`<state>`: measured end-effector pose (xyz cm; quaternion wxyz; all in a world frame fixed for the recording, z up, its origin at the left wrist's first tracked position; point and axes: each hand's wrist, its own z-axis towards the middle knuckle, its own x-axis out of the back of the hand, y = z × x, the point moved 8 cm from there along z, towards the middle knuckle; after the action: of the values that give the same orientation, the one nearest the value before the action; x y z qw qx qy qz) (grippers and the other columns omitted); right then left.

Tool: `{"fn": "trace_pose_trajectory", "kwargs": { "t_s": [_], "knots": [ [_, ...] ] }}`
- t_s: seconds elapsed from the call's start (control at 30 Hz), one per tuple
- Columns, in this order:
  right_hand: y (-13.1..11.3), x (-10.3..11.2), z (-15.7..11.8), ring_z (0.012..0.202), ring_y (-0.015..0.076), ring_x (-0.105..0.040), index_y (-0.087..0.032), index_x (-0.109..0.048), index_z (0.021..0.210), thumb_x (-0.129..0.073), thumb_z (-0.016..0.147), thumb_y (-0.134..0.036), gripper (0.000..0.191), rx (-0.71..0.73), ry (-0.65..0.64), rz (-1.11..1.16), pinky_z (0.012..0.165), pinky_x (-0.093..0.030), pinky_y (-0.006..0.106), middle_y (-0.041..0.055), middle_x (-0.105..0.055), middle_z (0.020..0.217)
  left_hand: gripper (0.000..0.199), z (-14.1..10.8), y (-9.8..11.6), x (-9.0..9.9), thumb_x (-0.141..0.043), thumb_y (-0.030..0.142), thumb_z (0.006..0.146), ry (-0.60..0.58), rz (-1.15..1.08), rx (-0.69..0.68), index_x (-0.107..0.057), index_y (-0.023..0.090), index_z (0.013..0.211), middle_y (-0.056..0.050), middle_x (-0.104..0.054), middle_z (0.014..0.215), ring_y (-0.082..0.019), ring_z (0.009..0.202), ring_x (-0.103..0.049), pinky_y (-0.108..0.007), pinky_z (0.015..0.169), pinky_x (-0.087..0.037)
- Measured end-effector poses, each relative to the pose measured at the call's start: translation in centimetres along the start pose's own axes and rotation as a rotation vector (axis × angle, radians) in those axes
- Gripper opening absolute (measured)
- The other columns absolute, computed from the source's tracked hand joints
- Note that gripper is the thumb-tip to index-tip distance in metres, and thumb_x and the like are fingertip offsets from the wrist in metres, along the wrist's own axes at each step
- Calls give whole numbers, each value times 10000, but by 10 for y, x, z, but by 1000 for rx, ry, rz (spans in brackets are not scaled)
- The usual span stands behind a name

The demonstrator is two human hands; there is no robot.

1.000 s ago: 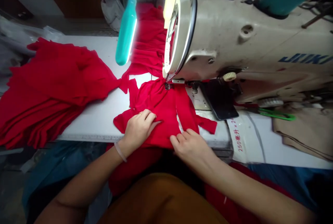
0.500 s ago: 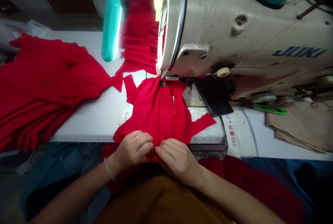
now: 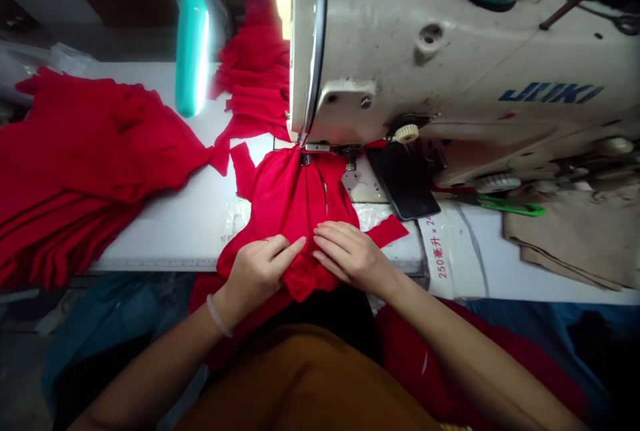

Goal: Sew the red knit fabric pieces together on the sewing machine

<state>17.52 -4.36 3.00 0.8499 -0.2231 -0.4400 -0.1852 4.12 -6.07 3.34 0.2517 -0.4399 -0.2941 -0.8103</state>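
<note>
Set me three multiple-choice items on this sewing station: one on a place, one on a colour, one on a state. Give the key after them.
1. Where does the black smartphone lie?
A) Right of the metal machine plate
B) On the person's lap
C) Under the red fabric

2. What colour are the handles of the scissors?
A) Red
B) Green
C) Blue

3. How are the left hand and right hand placed?
A) Left hand holds the scissors
B) Both hang below the table
C) Both rest on the red fabric

Key:
1 A: the phone lies just right of the plate.
2 B: green handles show beside the phone.
3 C: both hands lie on the cloth.
</note>
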Motion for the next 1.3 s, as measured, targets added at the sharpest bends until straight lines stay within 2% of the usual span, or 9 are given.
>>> {"fn": "trace_pose_trajectory", "kwargs": {
  "t_s": [0.23, 0.33, 0.43, 0.63, 0.87, 0.97, 1.07, 1.17, 1.3],
  "knots": [
    [-1, -3, -4, 1065, 244, -645, -98, -625, 1205, -559, 948, -184, 278, -31, 12, 37, 911, -572, 411, 142, -705, 1087, 627, 1, 4, -18, -438, -39, 649, -101, 87, 30, -647, 144, 1211, -13, -621, 757, -159, 570, -573, -252, 490, -420],
    [3, -5, -2, 1081, 257, -615, -70, -614, 1241, -550, 938, -184, 330, -51, -35, 9, 925, -556, 417, 160, -677, 1109, 607, 4, 3, -21, -447, -17, 627, -162, 107, 63, -643, 165, 1172, -74, -690, 1026, -156, 621, -626, -245, 474, -433],
    [8, -7, 2, 1081, 268, -592, -74, -639, 1208, -543, 930, -199, 320, -57, -71, -49, 921, -540, 418, 158, -661, 1109, 553, 9, 0, -26, -466, 8, 610, -261, 151, 77, -628, 169, 1114, -111, -592, 1385, -169, 685, -673, -268, 494, -479],
    [18, -10, 15, 1061, 288, -586, -51, -634, 1213, -531, 920, -205, 347, -31, -125, -145, 865, -521, 424, 173, -669, 1117, 553, 26, -16, -35, -486, 37, 633, -453, 204, 109, -584, 172, 1160, -79, -472, 1524, -194, 734, -708, -287, 477, -487],
    [68, 3, 18, 1221, 245, -570, -129, -568, 1318, -421, 945, -107, 401, 67, -316, -158, 999, -488, 416, 123, -640, 1311, 488, 47, -40, -40, -500, 82, 709, -485, 232, 117, -576, 194, 1177, -33, -428, 1558, -202, 744, -708, -312, 496, -486],
    [83, 13, 16, 1262, 283, -544, -114, -651, 1109, -413, 932, -56, 302, 222, -431, -315, 1020, -464, 459, 161, -647, 1273, 462, 57, -51, -40, -489, 88, 736, -477, 242, 117, -585, 198, 1174, -18, -420, 1563, -200, 756, -707, -322, 515, -493],
    [67, 22, 11, 1011, 236, -646, -159, -638, 856, -441, 933, -50, 238, 328, -520, -324, 942, -481, 400, 99, -707, 937, 474, 66, -60, -40, -488, 100, 761, -462, 251, 125, -581, 195, 1216, -27, -433, 1554, -209, 811, -711, -318, 530, -495],
    [34, 23, 0, 607, 166, -575, -192, -585, 805, -504, 907, -54, 190, 310, -635, -243, 672, -445, 325, -1, -609, 652, 509, 74, -67, -41, -483, 93, 772, -442, 240, 122, -569, 185, 1265, -38, -460, 1534, -222, 905, -708, -313, 573, -512],
    [-3, 10, -12, 511, 145, -534, -181, -590, 951, -547, 891, -71, 133, 269, -800, -128, 503, -258, 318, 8, -640, 723, 460, 83, -78, -43, -496, 102, 804, -401, 228, 102, -589, 184, 1247, -58, -517, 1473, -233, 974, -686, -310, 612, -515]
  ]
}}
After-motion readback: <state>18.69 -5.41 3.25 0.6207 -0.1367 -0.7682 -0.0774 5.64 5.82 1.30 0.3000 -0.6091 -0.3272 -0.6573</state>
